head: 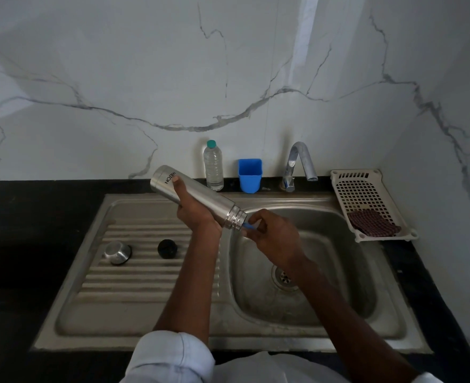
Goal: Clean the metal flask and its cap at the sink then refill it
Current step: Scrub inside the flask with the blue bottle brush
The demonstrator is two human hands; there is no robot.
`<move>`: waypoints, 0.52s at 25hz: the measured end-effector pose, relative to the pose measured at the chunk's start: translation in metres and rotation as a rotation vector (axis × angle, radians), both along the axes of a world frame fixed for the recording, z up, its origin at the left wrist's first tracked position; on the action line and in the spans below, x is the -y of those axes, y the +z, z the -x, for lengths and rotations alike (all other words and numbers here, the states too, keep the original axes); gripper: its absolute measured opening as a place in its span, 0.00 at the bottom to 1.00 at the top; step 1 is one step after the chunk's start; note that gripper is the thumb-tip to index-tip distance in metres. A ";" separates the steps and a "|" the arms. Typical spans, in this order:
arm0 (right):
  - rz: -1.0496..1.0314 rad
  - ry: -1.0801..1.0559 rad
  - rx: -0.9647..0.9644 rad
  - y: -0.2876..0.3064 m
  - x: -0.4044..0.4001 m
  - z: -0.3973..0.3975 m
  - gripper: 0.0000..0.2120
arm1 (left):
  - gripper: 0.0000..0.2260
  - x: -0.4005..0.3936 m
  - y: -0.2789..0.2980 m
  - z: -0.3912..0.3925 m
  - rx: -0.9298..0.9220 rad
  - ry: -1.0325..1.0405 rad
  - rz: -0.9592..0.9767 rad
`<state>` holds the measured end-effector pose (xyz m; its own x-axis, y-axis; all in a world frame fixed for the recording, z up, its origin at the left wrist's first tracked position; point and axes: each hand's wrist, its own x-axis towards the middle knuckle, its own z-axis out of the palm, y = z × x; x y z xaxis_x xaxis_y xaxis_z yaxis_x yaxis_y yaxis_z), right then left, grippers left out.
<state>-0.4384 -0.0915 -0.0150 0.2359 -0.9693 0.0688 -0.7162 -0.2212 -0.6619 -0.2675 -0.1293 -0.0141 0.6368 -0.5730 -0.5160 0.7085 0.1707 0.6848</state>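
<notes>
Flask tilted over the sink, mouth down to the right.

The left hand point(193, 210) grips the metal flask point(197, 199) above the sink point(256, 322); the right hand point(272, 233) pinches a blue handle point(248, 225) at its mouth. Steel cap point(117, 251) and black stopper point(167, 248) sit left on the drainboard.

Both forearms are reaching forward and up from the bottom edge, bare below white sleeves rolled back near the elbows. The left hand point(193, 210) is gripping the flask point(200, 199) around its middle, fingers wrapping behind the body and thumb lying along the front toward the base, wrist bending so the flask is tilting mouth-down to the right. The right hand point(272, 233) is sitting just beside the flask's mouth, fingers curling and pinching a small blue piece point(249, 226) at the opening.
</notes>
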 end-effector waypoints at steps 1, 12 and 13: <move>0.037 -0.009 -0.016 0.000 -0.001 0.002 0.08 | 0.32 0.000 0.000 -0.002 0.001 0.004 0.009; -0.176 0.001 0.006 -0.014 0.005 0.066 0.12 | 0.22 -0.004 0.018 -0.045 0.038 0.118 0.126; -0.174 0.017 -0.057 -0.012 0.006 0.060 0.11 | 0.23 -0.004 0.015 -0.037 0.049 0.096 0.089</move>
<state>-0.4981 -0.0973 -0.0274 0.2510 -0.9614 -0.1132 -0.7506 -0.1194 -0.6498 -0.2301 -0.1253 0.0004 0.7140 -0.5508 -0.4322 0.6519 0.2977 0.6975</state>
